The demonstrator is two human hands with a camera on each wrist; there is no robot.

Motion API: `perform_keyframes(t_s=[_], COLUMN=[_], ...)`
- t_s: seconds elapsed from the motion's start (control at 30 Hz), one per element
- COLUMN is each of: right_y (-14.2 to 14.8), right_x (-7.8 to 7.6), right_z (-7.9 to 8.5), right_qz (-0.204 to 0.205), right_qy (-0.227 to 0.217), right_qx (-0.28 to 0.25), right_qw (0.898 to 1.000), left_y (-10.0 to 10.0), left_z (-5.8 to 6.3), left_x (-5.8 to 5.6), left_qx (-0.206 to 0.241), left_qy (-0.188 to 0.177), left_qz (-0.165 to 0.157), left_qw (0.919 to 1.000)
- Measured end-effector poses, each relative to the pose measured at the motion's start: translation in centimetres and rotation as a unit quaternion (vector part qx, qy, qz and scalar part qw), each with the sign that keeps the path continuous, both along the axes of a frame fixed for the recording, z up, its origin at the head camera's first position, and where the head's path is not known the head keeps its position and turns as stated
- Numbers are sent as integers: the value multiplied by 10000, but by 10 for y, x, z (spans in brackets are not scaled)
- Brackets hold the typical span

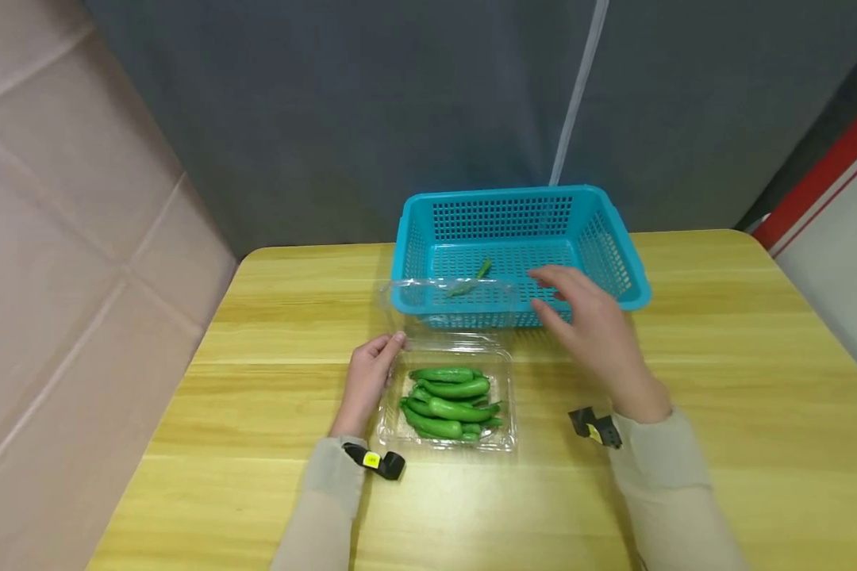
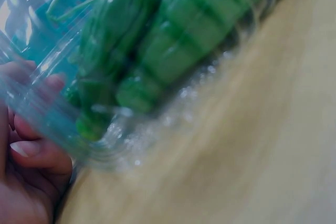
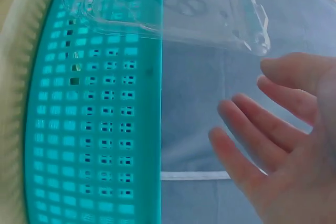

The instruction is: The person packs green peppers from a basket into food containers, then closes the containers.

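Note:
A clear plastic clamshell box (image 1: 510,400) stands on the table with its lid (image 1: 421,295) raised at the back. Several green chili peppers (image 1: 459,409) lie heaped in it. My left hand (image 1: 368,379) grips the box's left side near the hinge; in the left wrist view its fingers (image 2: 32,150) curl at the plastic edge, some seen through it. My right hand (image 1: 591,325) hovers over the front right rim of the blue basket, fingers spread and holding nothing. The right wrist view has the hand (image 3: 286,145) just beside the lid's corner.
The blue plastic basket (image 1: 500,193) stands behind the box, its front partly covered by the lid. One thin green pepper (image 1: 482,270) lies inside it. Beyond the wooden table (image 1: 286,317) hangs a grey curtain (image 1: 328,119).

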State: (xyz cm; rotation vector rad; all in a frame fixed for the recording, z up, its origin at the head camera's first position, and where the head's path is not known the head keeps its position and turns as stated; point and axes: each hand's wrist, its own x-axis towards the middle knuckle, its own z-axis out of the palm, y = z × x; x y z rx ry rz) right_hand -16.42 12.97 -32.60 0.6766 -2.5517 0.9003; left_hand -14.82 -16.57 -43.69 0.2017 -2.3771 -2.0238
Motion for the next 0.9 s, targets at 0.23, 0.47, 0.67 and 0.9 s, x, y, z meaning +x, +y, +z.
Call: perform_keyframes(t_s=[0.23,0.47,0.67,0.9], right_y=[-8,-11,-12,-15], right_x=[-19,-47,-74,-101], right_z=[17,34,35,38], right_qz=[210,354,588,702], right_qy=[134,-528,-943,-1561], right_qx=[645,1871,2404,3208], right_qw=[9976,9803,9643,9316], left_y=[-3,-2,0,2], left_z=[-16,-16,-1,11], left_x=[-5,-5,1,6], left_qx=[-126,-146,-157,-31], left_qy=[131,72,76,56], left_qz=[208,189,108,-27], left_qw=[9996,9997,9998,10000])
